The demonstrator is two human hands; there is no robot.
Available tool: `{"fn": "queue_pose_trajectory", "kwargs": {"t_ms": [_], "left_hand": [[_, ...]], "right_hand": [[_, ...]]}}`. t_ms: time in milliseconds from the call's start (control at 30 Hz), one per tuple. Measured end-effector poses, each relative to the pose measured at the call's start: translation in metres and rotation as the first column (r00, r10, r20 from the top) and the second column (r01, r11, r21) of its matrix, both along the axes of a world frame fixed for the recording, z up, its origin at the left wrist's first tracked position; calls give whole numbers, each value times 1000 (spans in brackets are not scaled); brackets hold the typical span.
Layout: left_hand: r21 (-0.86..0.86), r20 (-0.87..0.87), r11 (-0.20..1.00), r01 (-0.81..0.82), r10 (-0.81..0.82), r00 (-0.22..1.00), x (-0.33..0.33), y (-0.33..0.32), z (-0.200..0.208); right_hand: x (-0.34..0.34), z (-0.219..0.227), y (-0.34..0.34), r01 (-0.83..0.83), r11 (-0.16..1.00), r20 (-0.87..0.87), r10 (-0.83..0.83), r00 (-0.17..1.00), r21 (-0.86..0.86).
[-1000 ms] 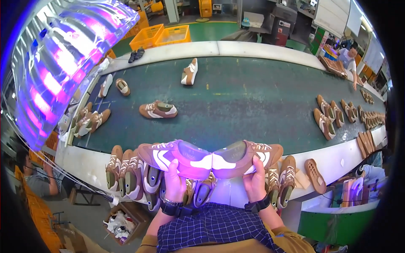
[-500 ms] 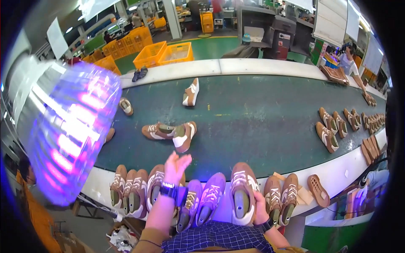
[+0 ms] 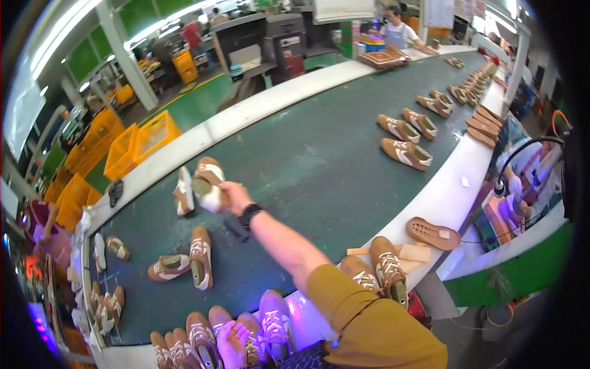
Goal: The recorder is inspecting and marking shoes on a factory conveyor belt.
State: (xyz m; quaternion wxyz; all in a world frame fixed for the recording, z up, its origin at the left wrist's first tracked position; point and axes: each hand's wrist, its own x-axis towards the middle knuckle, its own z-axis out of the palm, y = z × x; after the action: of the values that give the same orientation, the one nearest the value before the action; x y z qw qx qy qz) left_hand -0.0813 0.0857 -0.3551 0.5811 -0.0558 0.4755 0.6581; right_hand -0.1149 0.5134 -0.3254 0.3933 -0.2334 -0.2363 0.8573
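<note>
My right hand [image 3: 236,197], at the end of an outstretched arm, grips the heel end of a brown sneaker [image 3: 209,174] with a white heel, over the far left of the green conveyor belt [image 3: 295,166]. Beside it another sneaker [image 3: 183,192] lies tipped, white sole edge showing. Two more brown sneakers, one upright [image 3: 200,257] and one pointing left [image 3: 167,268], lie nearer on the belt. At the lower edge my left hand [image 3: 234,343], purple-lit, has its fingers apart and palm up, holding nothing. It is among a row of sneakers [image 3: 200,337] on the near ledge.
Several sneakers [image 3: 405,154] stand farther right on the belt. Brown shoe soles [image 3: 432,234] lie along the white ledge [image 3: 447,194]. A person [image 3: 398,32] works across the belt. Yellow crates [image 3: 157,136] stand beyond the far edge; a black cable [image 3: 522,144] arches at right.
My right hand has carried the sneaker from the near ledge out over the belt. My left hand has drawn back from the belt to the shoe row. The view has turned.
</note>
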Motion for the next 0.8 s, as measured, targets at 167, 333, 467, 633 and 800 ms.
{"fn": "queue_pose_trajectory", "kwargs": {"t_ms": [167, 333, 467, 633, 800], "left_hand": [[-77, -33, 997, 20, -22, 999, -2, -15, 9], [-128, -15, 985, 116, -119, 993, 20, 0, 14], [-151, -27, 979, 138, -143, 989, 31, 28, 15], [-163, -42, 972, 170, -179, 983, 47, 91, 7], [-221, -80, 963, 154, -175, 981, 56, 144, -5]], "right_hand": [[22, 4, -47, -89, 962, 339, -3, 941, 257], [207, -72, 40, -337, 660, 725, -490, 484, 671], [377, -69, 138, -174, 731, 724, -681, -110, 660], [562, -55, 216, 44, 733, 666, -589, -459, 679], [609, -41, 245, -150, 776, 604, -582, -545, 612]]}}
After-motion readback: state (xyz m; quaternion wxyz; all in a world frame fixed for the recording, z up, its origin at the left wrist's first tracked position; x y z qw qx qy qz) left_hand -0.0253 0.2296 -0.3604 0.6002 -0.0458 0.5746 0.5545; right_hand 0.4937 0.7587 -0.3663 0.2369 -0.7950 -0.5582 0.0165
